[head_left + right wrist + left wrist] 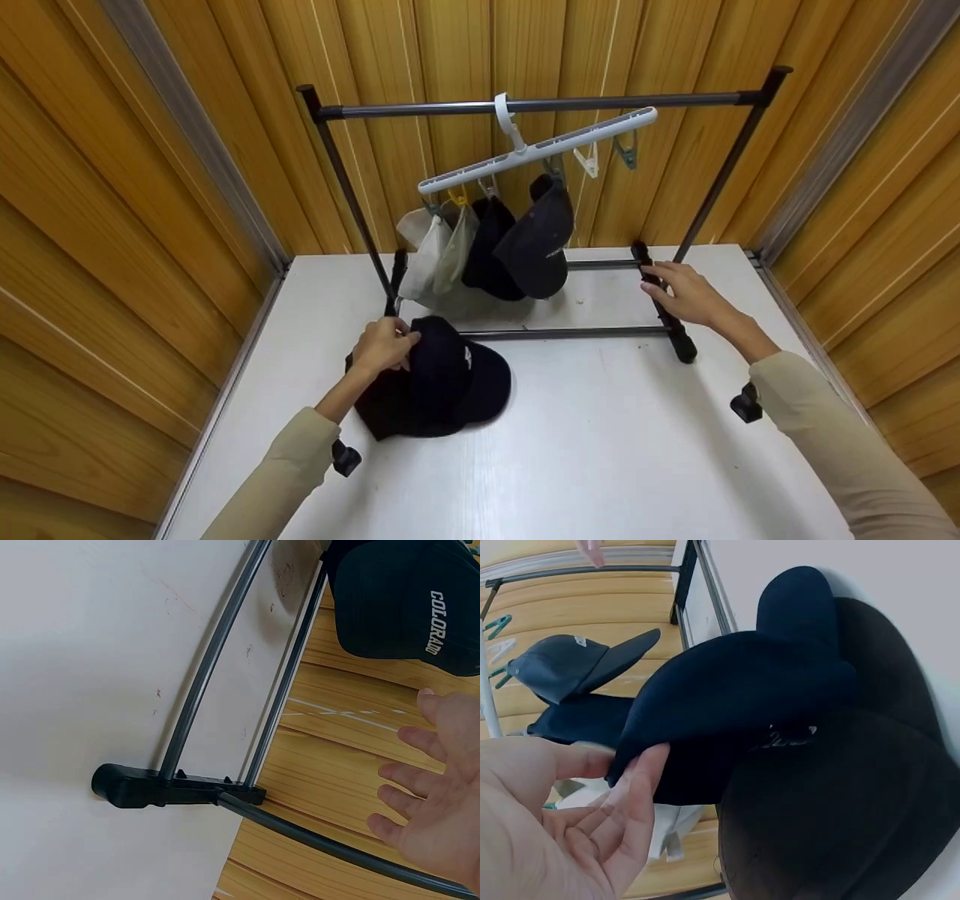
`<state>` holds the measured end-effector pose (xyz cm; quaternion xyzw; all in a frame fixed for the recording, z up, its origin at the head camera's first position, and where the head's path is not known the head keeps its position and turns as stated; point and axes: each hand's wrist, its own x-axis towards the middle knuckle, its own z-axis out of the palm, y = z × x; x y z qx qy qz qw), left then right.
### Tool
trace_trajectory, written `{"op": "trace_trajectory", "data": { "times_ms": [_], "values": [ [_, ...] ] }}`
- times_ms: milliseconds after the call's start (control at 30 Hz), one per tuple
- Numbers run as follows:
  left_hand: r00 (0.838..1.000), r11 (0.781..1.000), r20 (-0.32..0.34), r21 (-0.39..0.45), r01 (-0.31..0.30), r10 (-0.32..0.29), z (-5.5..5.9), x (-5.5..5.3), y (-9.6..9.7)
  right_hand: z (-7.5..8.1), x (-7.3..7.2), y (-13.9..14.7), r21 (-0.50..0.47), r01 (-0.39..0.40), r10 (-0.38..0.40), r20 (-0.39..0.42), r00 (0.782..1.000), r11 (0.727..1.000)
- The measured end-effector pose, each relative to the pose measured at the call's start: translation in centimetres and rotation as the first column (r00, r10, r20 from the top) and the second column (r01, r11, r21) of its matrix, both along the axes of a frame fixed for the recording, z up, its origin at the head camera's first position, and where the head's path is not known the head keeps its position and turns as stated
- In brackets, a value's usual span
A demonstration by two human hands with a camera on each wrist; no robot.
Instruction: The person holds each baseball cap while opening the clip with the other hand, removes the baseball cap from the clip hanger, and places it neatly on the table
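Observation:
My left hand (382, 346) pinches the rim of a navy cap (441, 371) between thumb and fingertips, as the left wrist view shows. Beneath and beside it a dark brown cap (832, 802) lies on the white table. Near the right foot of the black rack, my right hand (686, 294) has its fingers spread loosely, holding nothing. On the rack hangs a tilted white hanger (540, 152). Clipped to its lower left half are a white cap (425, 259), a pale green cap (456, 251), a black cap (489, 262) and a dark grey cap (536, 244) lettered COLORADO.
A white clip (588, 161) and a green clip (627, 154) dangle bare at the hanger's raised right end. The rack's top bar (420, 109) spans its posts, and a low bar (570, 333) runs above the table (600, 435). Wood-patterned walls (675, 172) enclose three sides.

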<state>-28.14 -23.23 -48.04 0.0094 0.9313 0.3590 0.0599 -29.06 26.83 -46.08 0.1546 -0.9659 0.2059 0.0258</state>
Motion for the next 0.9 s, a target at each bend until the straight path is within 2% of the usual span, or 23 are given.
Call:
{"op": "trace_trajectory", "data": {
  "times_ms": [100,200,333,467,633,767,900],
  "values": [
    [1.0,0.998,0.018,-0.055,0.017,-0.016,-0.2,-0.1,-0.5,-0.3,0.0,0.1,-0.007,-0.006,0.006,0.004,1.0,1.0],
    [0.999,0.991,-0.004,-0.133,0.034,-0.035,-0.5,-0.1,-0.8,-0.5,0.1,0.1,-0.014,-0.017,0.017,-0.003,1.0,1.0],
    [0.993,0.971,-0.103,-0.238,0.024,-0.05,-0.6,0.0,-0.9,-0.6,0.2,0.1,-0.018,-0.015,0.015,-0.002,1.0,1.0],
    [0.976,0.962,-0.206,-0.273,0.009,-0.067,-0.2,0.0,-0.4,-0.6,0.1,0.1,-0.008,-0.011,0.011,0.002,1.0,1.0],
    [0.935,0.967,-0.321,-0.247,0.067,-0.147,1.5,-0.9,2.3,-0.1,-0.4,-0.4,-0.007,-0.033,0.033,-0.028,0.999,0.999],
    [0.881,0.963,-0.396,-0.17,0.209,-0.26,2.7,-2.4,5.6,0.4,-0.9,-1.2,0.0,-0.047,0.047,-0.034,0.998,0.999],
    [0.827,0.934,-0.449,-0.052,0.354,-0.339,3.9,-3.9,9.5,1.1,-1.4,-2.1,0.023,-0.046,0.047,-0.028,0.999,0.999]
  ]
}}
